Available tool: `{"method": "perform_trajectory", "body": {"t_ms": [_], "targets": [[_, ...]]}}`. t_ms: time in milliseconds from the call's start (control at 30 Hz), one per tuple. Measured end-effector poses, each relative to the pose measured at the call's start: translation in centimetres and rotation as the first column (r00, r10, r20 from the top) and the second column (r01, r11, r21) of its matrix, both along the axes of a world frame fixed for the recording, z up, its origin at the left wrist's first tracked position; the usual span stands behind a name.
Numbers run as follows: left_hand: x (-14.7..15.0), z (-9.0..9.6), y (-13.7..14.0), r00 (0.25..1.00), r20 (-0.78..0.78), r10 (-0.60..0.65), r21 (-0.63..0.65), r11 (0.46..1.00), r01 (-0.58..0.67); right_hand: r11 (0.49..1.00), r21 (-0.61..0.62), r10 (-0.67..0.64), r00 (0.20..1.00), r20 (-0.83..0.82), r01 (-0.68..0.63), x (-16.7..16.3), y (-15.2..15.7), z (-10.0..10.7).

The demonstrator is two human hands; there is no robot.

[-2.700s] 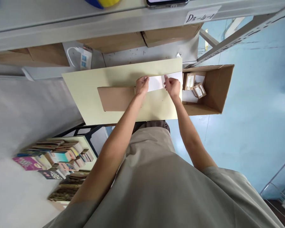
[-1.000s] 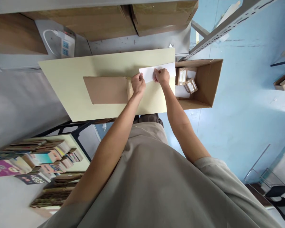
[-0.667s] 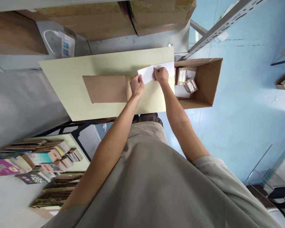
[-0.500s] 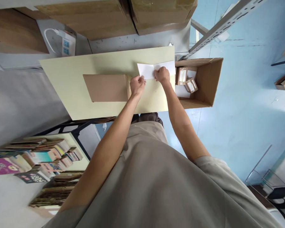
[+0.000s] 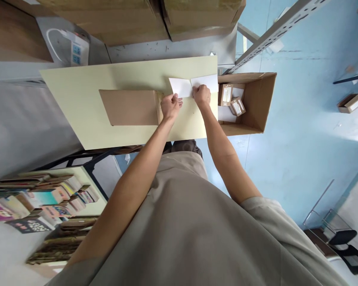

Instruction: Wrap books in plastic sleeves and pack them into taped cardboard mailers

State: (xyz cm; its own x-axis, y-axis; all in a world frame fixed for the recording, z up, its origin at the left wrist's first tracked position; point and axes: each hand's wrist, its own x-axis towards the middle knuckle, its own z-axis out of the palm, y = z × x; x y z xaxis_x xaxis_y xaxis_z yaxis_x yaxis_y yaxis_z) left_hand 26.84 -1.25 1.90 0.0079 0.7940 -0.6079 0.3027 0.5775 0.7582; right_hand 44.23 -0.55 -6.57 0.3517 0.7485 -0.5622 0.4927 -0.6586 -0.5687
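Note:
White paper (image 5: pixel 179 87) stretches between my hands above the pale yellow tabletop (image 5: pixel 74 91), with a crease or split near its middle that I cannot tell apart. My left hand (image 5: pixel 171 106) pinches its lower left corner, fingertips closed. At the middle, my right hand (image 5: pixel 202 95) has its fingers closed on the paper, beside the split, and its right part lies under and beyond that hand. Just left of my left hand, a closed brown cardboard box (image 5: pixel 129 108) lies on the tabletop, with tape at its right end.
An open carton (image 5: pixel 261 105) with small taped boxes (image 5: pixel 237 106) stands against the table's right end. Large cartons (image 5: pixel 131 24) and a power strip (image 5: pixel 80 51) sit on the shelf behind. A metal post (image 5: pixel 265 43) rises back right. Books (image 5: pixel 53 196) fill a lower left table.
The notch at the paper's middle has widened slightly. Both hands keep their grip at nearly the same spots, and the whole view has shifted a little.

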Motion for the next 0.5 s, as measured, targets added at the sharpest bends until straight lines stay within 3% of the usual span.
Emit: {"method": "perform_trajectory", "body": {"t_ms": [100,267,500], "targets": [[0.6,0.3,-0.9,0.999,-0.040,0.035,0.008,0.999,-0.035,0.995,-0.080,-0.055,0.998,0.038,0.058,-0.6,-0.2,0.8],[0.6,0.8,-2.4,0.999,-0.043,0.025,-0.027,0.999,-0.026,0.996,-0.045,-0.075,0.997,0.017,0.075,-0.8,-0.7,1.5],[-0.7,-0.2,-1.1,1.000,-0.011,0.019,-0.005,1.000,-0.019,0.998,-0.041,-0.038,0.999,0.004,0.038,0.1,-0.6,1.1]]}}
